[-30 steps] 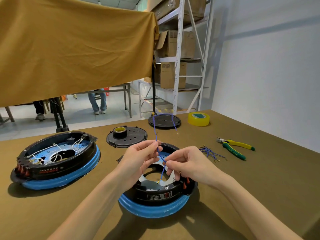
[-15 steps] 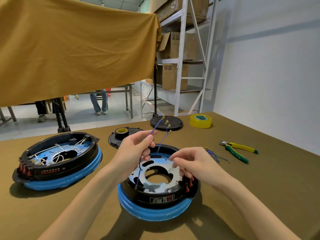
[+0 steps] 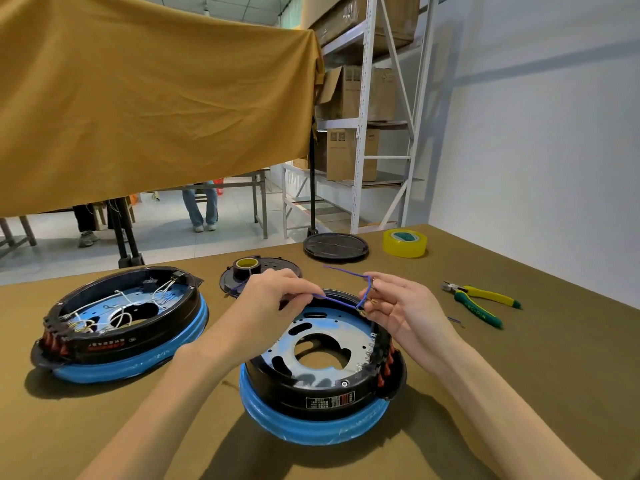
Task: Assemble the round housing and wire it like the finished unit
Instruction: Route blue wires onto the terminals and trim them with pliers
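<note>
A round black housing [image 3: 322, 386] on a blue ring sits in front of me, its blue inner plate bare of wires. Above its far rim, my left hand [image 3: 273, 299] pinches thin blue wires [image 3: 341, 299]. My right hand [image 3: 398, 306] pinches the same wires at their brass-tipped ends. The wires stretch between both hands, and one strand loops up behind. The finished unit [image 3: 121, 323], wired with white leads, stands at the left.
Behind my hands lie a black cover plate [image 3: 259, 275] with a small yellow tape roll and a black round lid [image 3: 335, 247]. A yellow tape roll [image 3: 404, 242] sits at the back right. Green-yellow pliers [image 3: 481, 303] lie at the right beside a loose blue wire piece [image 3: 455, 321].
My right hand rose from the housing rim and took hold of the wire ends. The wires, first hanging from my left hand, now stretch sideways between both hands.
</note>
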Action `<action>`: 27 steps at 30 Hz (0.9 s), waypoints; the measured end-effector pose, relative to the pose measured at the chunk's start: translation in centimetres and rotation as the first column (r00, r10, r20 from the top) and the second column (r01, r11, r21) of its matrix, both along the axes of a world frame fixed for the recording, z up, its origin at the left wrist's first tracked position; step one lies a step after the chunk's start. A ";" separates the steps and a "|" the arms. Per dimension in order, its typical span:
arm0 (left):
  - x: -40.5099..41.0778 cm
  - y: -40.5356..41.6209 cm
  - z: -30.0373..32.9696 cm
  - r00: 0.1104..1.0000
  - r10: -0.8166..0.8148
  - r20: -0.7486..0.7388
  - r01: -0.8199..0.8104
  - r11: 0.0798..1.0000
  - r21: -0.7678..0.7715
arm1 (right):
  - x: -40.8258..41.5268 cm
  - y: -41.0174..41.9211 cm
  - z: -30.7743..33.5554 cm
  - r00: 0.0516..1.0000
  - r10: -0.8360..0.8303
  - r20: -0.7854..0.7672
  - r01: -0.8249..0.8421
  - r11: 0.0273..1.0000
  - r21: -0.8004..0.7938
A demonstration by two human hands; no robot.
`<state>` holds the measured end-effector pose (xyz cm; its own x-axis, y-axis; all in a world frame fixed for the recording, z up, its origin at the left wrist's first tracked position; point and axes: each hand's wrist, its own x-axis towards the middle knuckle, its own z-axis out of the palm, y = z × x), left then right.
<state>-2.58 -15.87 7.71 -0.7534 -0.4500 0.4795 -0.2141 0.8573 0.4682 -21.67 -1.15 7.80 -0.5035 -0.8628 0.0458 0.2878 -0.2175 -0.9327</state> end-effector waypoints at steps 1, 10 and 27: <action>-0.1 -0.1 -0.1 1.000 0.021 0.008 -0.020 0.999 -0.036 | 0.0 0.1 -0.2 1.000 -0.009 -0.006 0.009 1.000 -0.013; -0.7 -0.2 -0.6 0.998 0.055 0.001 -0.055 0.989 -0.135 | -0.1 0.2 -1.3 0.998 -0.034 -0.043 0.029 0.994 -0.102; -1.1 2.2 0.3 0.945 0.051 -0.322 -0.156 0.938 -0.309 | 0.2 1.3 -3.0 0.654 -0.229 -0.721 0.021 0.958 -0.285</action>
<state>-3.65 -13.71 8.00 -0.5050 -0.2965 0.8106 -0.2023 0.9537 0.2228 -21.46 0.16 4.75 -0.3130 -0.7034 0.6382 -0.5217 -0.4341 -0.7344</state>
